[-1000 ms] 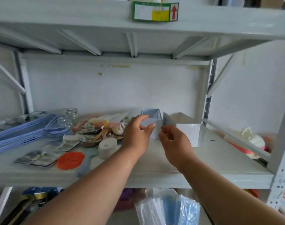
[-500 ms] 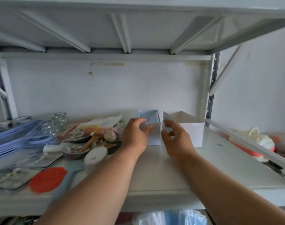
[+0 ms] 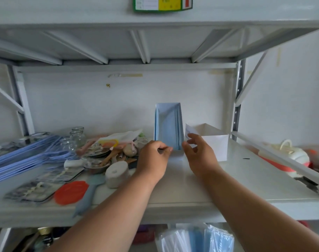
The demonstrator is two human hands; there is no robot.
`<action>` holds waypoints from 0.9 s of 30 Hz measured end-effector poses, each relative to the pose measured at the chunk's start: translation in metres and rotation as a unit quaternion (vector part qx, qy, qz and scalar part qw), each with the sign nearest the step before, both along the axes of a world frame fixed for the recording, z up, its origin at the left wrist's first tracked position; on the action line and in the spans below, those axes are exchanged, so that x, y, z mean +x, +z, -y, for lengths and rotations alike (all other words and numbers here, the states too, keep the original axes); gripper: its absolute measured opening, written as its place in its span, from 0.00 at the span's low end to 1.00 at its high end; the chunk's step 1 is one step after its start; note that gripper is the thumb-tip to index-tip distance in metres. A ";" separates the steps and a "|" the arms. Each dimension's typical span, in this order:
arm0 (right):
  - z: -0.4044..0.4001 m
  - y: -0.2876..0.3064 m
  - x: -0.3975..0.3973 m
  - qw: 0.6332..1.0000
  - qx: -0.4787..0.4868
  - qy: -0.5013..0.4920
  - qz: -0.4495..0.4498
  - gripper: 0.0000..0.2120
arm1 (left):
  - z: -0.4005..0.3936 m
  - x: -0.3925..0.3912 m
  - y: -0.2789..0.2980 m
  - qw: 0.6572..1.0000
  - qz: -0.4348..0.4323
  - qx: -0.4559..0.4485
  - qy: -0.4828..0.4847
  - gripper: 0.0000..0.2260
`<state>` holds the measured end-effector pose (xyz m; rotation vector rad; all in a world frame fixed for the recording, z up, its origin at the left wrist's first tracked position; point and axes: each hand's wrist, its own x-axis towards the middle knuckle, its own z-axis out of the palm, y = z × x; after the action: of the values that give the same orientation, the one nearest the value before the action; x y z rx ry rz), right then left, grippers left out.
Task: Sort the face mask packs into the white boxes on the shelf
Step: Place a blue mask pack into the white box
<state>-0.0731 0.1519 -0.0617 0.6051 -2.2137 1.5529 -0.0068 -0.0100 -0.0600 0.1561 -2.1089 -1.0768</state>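
2 hands [image 3: 175,153] at 2 white boxes [image 3: 215,146], 1 w/ masks [image 3: 168,128]

Both my forearms come in from the bottom of the frame, and both are bare all the way to the lower edge: no sleeve or cuff shows on either. My left hand [image 3: 153,157], just left of centre, has nothing on its wrist or on the fingers I can see. My right hand [image 3: 200,157], just right of centre, is equally plain. My nails look short and unpainted where they show.
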 end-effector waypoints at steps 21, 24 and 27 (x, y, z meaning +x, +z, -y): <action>0.001 -0.007 -0.003 0.999 0.031 0.018 0.020 0.16 | 0.014 0.009 -0.005 0.995 -0.080 -0.023 0.056 0.18; 0.001 -0.008 -0.004 0.999 0.036 0.011 0.015 0.15 | 0.014 0.013 -0.005 0.995 -0.063 -0.022 0.073 0.21; 0.002 -0.008 -0.003 0.999 0.040 0.004 0.016 0.14 | 0.014 0.014 -0.004 0.995 -0.057 -0.027 0.081 0.22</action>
<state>-0.0758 0.1503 -0.0696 0.6167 -2.3095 1.4940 0.0074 -0.0243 -0.0644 0.2306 -1.9835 -0.9105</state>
